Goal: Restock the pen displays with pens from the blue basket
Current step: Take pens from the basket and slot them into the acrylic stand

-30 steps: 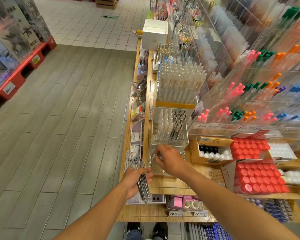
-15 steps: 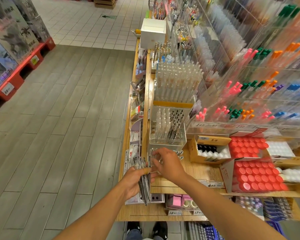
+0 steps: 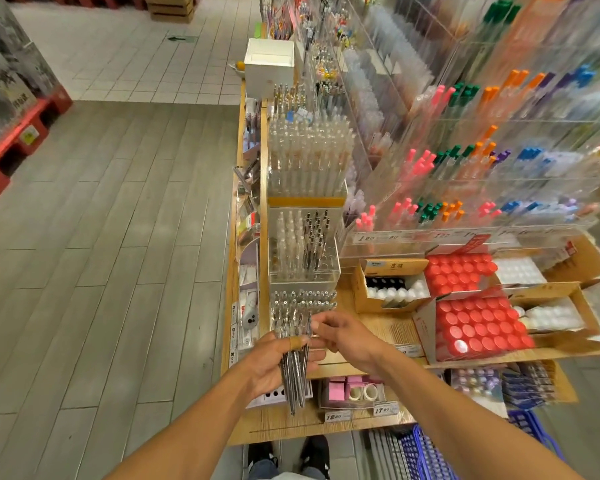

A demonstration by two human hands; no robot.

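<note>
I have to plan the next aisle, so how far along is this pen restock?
Midway, it seems. The nearest clear display already holds rows of pens. The left hand grips a bundle of pens and the right hand pinches one at the top of that bundle. Left to do: the bundle itself, plus the stock in the blue basket by the person's feet.

- Basket [image 3: 430, 455]: blue, at the shelf's near edge.
- Caps [image 3: 478, 327]: red, in rows.
- Pens [image 3: 293, 372]: silver-grey bundle.
- Shelf [image 3: 364, 327]: light wood.
- Box [image 3: 269, 65]: white, at the far end.
- Floor [image 3: 118, 237]: grey planks.
</note>
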